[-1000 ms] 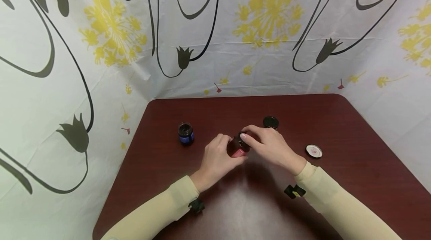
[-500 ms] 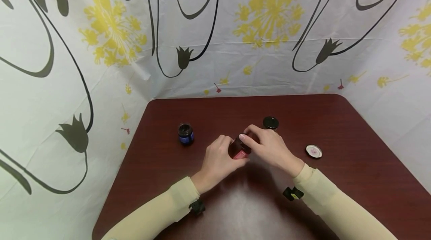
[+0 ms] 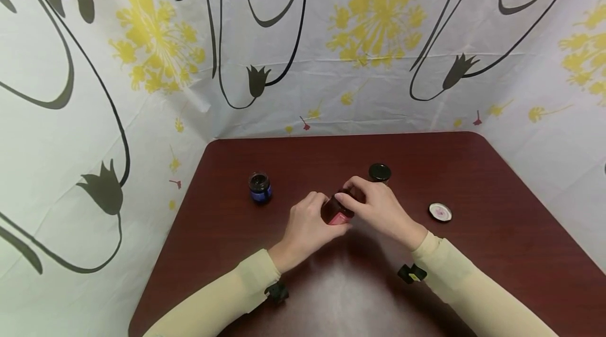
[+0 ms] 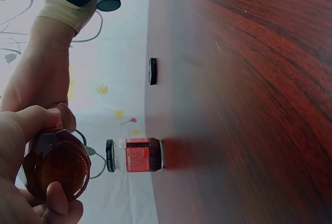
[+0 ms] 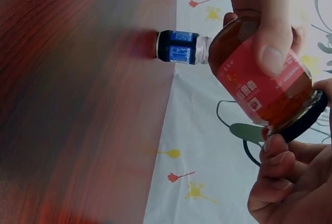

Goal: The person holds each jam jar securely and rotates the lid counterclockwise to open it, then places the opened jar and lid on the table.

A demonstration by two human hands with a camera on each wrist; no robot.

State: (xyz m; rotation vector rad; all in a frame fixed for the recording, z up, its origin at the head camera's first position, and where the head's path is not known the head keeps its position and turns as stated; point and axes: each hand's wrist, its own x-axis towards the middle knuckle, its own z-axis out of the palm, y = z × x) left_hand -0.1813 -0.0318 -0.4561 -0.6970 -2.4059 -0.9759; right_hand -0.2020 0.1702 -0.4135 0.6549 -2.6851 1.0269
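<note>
My left hand [image 3: 307,224] grips a glass jar [image 5: 244,86] with a pink-red label and amber-brown contents, its thumb across the label in the right wrist view. The jar is held tilted over the table, its base facing the left wrist camera. On its mouth sits a black lid [image 5: 306,119]. My right hand [image 3: 382,211] holds this lid by the edge between thumb and fingers. In the head view the hands cover much of the jar.
Back left on the dark red table [image 3: 303,158] stands a lidless blue-labelled jar [image 3: 260,188]. Behind my right hand is a red-labelled jar [image 4: 137,155] with a black lid. A loose lid [image 3: 441,213] lies right, white inside up. Patterned sheeting [image 3: 331,90] surrounds the table.
Both hands and the jar have shifted slightly toward me. My right fingers have changed position a little on the lid. The other jars and the loose lid stay put.
</note>
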